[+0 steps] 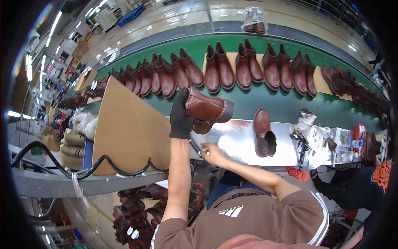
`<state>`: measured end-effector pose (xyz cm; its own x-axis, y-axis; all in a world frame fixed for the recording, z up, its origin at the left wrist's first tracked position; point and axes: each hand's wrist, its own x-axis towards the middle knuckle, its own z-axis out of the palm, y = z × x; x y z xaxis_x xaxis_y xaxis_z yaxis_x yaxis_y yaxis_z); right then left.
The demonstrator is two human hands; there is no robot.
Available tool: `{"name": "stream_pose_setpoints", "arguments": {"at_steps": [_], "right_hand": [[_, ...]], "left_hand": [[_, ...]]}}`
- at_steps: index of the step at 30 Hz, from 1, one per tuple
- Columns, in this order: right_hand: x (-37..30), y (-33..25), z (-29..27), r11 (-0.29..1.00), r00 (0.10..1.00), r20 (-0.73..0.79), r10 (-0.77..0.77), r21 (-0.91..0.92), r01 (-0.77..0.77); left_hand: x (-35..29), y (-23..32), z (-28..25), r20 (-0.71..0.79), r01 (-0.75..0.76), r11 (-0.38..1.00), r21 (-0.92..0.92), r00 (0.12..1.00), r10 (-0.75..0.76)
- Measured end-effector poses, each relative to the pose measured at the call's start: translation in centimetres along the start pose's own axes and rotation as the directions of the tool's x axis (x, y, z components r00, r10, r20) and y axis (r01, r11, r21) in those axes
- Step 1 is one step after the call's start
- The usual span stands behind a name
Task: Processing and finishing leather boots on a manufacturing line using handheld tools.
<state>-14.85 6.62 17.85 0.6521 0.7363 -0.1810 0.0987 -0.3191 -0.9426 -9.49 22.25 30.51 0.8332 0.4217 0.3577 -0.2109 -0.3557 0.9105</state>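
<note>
My left hand (pixel 181 118), in a black glove, is closed on a brown leather ankle boot (pixel 207 106). The boot is held tilted above the workbench, its dark sole and heel turned to the right. At the bench's near edge, my right hand (pixel 213 155) is bare with its fingers curled together. A small pale bit shows at its fingertips, too small to name. To the right, a second brown ankle boot (pixel 262 133) lies on the shiny metal bench top (pixel 236 141), toe pointing away and opening toward me.
Beyond the bench, a green conveyor (pixel 224 97) carries a long row of brown boots (pixel 218 70). A tan board (pixel 126 128) stands at left, with a coiled black hose (pixel 103 159) below. Right lie a spray gun (pixel 302 143) and plastic packets (pixel 321 141); a co-worker's dark sleeve (pixel 344 184) is nearby.
</note>
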Motion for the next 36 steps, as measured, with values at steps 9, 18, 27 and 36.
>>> {"name": "stream_pose_setpoints", "arguments": {"at_steps": [9,18,27,36], "right_hand": [[-9.2,-10.5,-22.5,0.824,0.681,-0.558,-0.473,-0.553,0.119],[-15.5,-7.4,-28.3,0.979,0.600,-0.775,-0.201,-0.183,0.091],[-20.9,-3.4,-31.5,0.987,0.463,-0.872,-0.158,-0.155,0.045],[-31.5,15.6,-38.1,0.902,0.246,-0.955,0.164,0.044,-0.429]], "left_hand": [[5.2,3.6,11.4,0.392,-0.548,0.836,0.042,0.778,0.491],[6.5,10.9,22.6,0.774,0.216,0.889,-0.405,0.599,0.207],[4.4,12.5,29.6,0.826,0.405,0.862,-0.305,0.562,0.028],[0.4,17.0,33.4,0.857,0.402,0.883,-0.243,0.515,0.001]]}}
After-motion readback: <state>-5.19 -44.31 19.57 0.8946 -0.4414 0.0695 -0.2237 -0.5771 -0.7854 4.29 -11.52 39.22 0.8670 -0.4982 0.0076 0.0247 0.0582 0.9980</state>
